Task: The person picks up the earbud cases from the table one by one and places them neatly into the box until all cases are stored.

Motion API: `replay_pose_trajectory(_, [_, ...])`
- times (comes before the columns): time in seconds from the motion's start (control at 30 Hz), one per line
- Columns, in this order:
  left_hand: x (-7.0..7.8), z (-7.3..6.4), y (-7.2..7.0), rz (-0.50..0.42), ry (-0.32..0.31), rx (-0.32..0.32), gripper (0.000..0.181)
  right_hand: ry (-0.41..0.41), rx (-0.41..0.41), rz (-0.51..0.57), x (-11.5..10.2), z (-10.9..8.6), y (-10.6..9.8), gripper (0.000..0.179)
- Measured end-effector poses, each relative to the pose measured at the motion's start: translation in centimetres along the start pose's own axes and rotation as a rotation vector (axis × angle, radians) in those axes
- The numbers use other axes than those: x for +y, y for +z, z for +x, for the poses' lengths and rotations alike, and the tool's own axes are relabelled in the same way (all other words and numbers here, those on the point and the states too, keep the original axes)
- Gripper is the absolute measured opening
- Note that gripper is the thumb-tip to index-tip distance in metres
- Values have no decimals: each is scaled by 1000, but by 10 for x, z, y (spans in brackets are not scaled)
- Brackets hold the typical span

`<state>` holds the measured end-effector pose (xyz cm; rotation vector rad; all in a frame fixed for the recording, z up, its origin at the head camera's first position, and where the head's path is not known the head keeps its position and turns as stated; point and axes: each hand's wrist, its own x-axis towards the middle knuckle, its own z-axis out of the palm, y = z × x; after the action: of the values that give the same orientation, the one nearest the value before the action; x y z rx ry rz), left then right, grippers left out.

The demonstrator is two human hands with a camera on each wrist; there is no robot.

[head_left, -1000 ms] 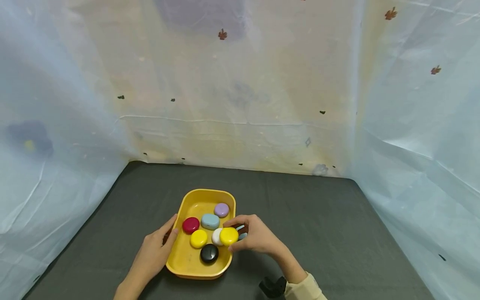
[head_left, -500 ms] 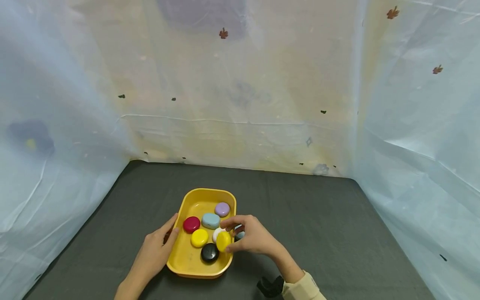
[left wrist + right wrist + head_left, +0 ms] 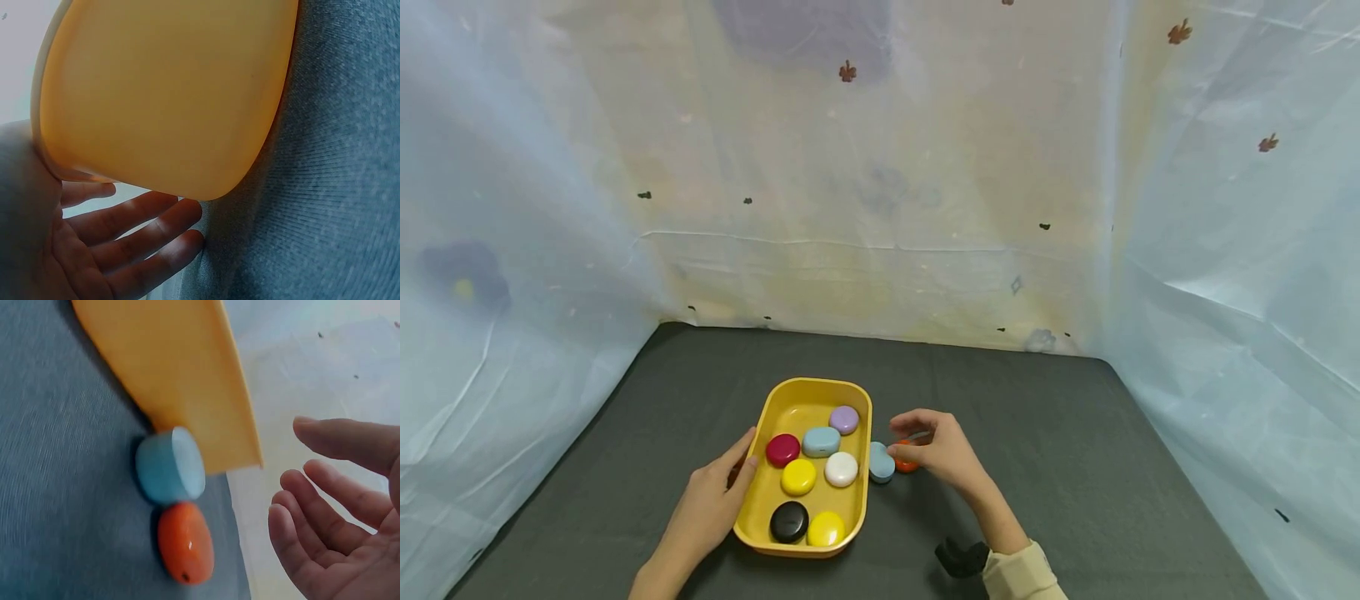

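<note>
My left hand [image 3: 710, 500] rests against the left side of a yellow tray [image 3: 747, 533]; in the left wrist view its fingers [image 3: 147, 234] lie fairly straight along the outer wall. Inside the tray sit glossy rounded pieces, including a yellow piece [image 3: 826, 529] at the near end beside a black piece [image 3: 789, 522]. Right of the tray, my right hand [image 3: 943, 450] hovers with fingers spread and holds nothing. Just below it on the cloth are a light blue round piece [image 3: 170, 465] and an orange oval piece [image 3: 185, 544], side by side. The hand partly hides the orange one in the head view.
Also in the tray are red [image 3: 782, 451], white [image 3: 841, 469], purple [image 3: 844, 419], light blue [image 3: 821, 442] and another yellow piece [image 3: 798, 477]. Dark grey cloth [image 3: 1037, 467] covers the table. Pale patterned sheeting [image 3: 880, 167] encloses the back and sides.
My right hand has let go of the yellow piece, which now lies at the tray's near end, and moved right over the orange piece. The black piece has shifted left. The left hand stays put.
</note>
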<state>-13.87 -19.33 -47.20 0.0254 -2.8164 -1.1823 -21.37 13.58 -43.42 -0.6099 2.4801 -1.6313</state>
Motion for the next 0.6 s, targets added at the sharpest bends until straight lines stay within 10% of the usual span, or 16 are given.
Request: replay_pose_trajectory(0.6, [0, 0, 0, -4, 1, 0, 54, -11, -46, -156, 35, -1, -10, 51])
